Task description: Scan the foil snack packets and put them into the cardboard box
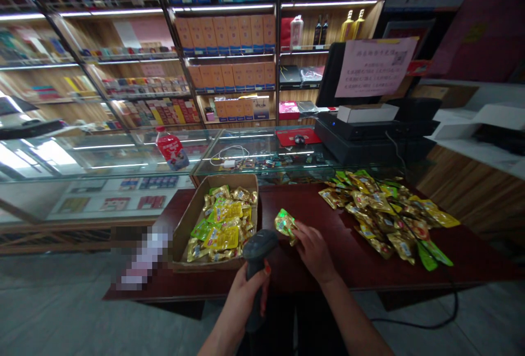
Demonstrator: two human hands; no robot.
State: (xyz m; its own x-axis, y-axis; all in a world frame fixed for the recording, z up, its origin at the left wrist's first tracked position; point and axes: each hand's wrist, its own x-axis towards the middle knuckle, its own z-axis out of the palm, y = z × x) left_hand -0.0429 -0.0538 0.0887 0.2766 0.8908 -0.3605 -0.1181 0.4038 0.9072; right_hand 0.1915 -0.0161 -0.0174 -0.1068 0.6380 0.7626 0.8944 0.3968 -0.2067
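Note:
My left hand [251,285] is wrapped round the handle of a dark barcode scanner [260,244], held upright at the table's near edge. A gold snack packet [284,223] is pinched in the fingertips of my right hand [314,249], just right of the scanner's head. A bright green glow lies on that packet. To the left, a cardboard box [182,235] holds several gold, yellow and green snack packets [223,211]. On the right, a loose heap of similar packets [377,203] is spread over the dark red table [273,197].
Behind the table stands a glass counter [262,143] with a white cable [229,163], a mouse [299,139] and a red bottle [170,148]. A monitor [332,74] bears a pink paper sign. A black cable [449,312] hangs at right. Shelves of boxes line the back.

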